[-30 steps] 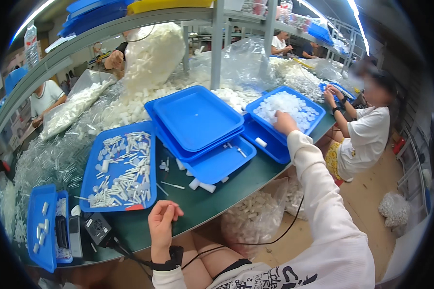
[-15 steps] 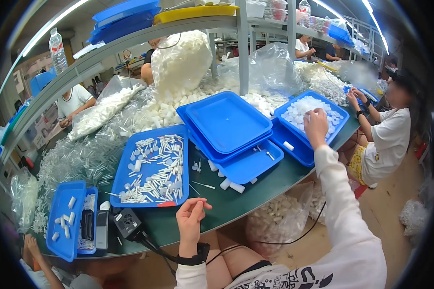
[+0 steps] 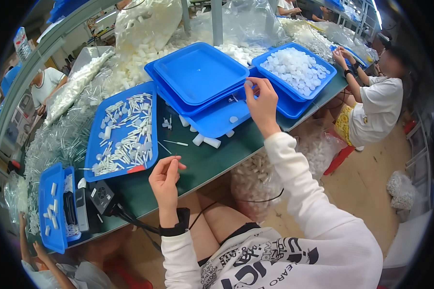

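Compared with one second ago, our right hand (image 3: pixel 263 103) has left the tray of white caps (image 3: pixel 323 86) at the far right and now is raised over the stacked blue trays (image 3: pixel 200 72), with one small white cap (image 3: pixel 249 83) pinched between thumb and forefinger. Our left hand (image 3: pixel 165 177) has stayed near the table edge; its fingers are narrow, closed on a thin needle-like piece (image 3: pixel 177 157) that is hard to see clearly. We judge that one cap has been fetched and is coming toward the thin piece, so the two parts are ready to be joined.

We count five blue trays on the green table (image 3: pixel 212 164): the cap tray, two nested empty ones with a flat one (image 3: pixel 217 123) below them, a tray of small white tubes (image 3: pixel 123 132), and a narrow tray (image 3: pixel 53 207) at the far left. Beside the flat tray lie about four loose white tubes (image 3: pixel 206 141). The tubes and caps in the trays are too many to count. One black device (image 3: pixel 101 197) sits near our left hand.
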Demonstrator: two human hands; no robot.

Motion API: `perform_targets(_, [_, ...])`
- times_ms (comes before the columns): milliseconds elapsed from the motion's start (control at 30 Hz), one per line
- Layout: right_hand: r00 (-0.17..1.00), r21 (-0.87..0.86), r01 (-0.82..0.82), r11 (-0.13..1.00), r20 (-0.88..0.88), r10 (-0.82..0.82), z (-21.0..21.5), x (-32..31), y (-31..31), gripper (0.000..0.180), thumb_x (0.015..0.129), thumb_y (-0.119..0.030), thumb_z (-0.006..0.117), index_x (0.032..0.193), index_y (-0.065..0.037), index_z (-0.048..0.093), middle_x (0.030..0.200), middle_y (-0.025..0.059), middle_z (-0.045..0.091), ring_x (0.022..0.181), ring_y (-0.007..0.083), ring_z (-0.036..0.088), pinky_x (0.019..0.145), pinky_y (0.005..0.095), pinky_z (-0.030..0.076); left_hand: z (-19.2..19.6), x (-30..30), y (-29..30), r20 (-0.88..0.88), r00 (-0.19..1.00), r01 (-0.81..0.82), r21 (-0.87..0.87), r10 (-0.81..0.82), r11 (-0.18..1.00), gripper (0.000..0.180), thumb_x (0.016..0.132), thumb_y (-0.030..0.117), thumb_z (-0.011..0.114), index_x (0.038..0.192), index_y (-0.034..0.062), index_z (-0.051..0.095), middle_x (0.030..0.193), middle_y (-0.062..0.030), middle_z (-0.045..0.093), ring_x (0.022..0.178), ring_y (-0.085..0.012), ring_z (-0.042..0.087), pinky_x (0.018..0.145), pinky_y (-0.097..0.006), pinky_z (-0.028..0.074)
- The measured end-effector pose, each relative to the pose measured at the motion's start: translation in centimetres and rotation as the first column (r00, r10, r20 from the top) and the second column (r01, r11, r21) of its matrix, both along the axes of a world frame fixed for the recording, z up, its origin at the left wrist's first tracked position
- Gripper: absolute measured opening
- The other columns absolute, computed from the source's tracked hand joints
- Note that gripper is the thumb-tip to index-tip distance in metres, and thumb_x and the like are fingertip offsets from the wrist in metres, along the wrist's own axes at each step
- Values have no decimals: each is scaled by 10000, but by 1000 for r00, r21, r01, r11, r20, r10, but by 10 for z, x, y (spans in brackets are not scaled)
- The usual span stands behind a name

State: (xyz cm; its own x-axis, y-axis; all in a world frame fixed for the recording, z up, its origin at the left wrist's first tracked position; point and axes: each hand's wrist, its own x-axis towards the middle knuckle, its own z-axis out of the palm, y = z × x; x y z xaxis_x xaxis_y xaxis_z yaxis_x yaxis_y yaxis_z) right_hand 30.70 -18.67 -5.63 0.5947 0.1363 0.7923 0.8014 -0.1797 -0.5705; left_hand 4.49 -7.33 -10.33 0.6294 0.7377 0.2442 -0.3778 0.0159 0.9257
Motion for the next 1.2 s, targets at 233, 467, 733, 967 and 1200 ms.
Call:
perform_targets(233, [883, 42, -378, 925, -284, 374, 4, -93, -13, 204, 786, -57, 659, 989, -43, 640, 762, 83, 651, 643, 145, 621, 618, 254, 492, 4, -2, -2, -78, 997, 14, 22, -12, 1000, 135, 909, 76, 558, 985, -15, 623, 741, -46, 627, 523, -2, 344, 466, -170, 236])
perform_targets(467, [308, 384, -754, 533, -510, 803, -25, -142, 21, 249, 883, -24, 585, 1130, -3, 600, 901, 66, 643, 798, 102, 605, 711, 214, 478, -2, -4, -1, 80, 997, 16, -59, -11, 998, 92, 914, 58, 551, 977, 4, 592, 779, -68, 634, 565, -19, 424, 473, -173, 271])
perform_targets(733, [133, 485, -778, 399, -494, 859, -49, -145, 28, 268, 916, -55, 544, 1175, 12, 558, 1017, 81, 626, 938, 129, 601, 804, 243, 481, 3, 0, -6, -28, 999, -36, 47, 37, 998, 89, 881, 39, 586, 956, 2, 616, 756, -61, 626, 536, -15, 414, 457, -164, 254])
perform_targets(967, [13, 584, -726, 362, -515, 857, -41, -147, 25, 218, 943, -88, 514, 1139, 9, 510, 1111, 149, 605, 1027, 180, 594, 870, 290, 478, 6, -5, -7, -60, 998, 12, 7, -11, 1000, 95, 873, 3, 591, 955, -40, 610, 880, -67, 645, 764, -112, 619, 682, -211, 479])
perform_targets(1200, [46, 496, -795, 349, -525, 850, -43, -147, 23, 225, 914, -69, 566, 1122, 10, 533, 1101, 119, 609, 1020, 163, 589, 886, 289, 476, 2, -5, -7, -54, 999, -3, 40, 5, 999, 104, 868, -25, 581, 963, -51, 615, 893, -65, 643, 763, -108, 611, 691, -216, 484])
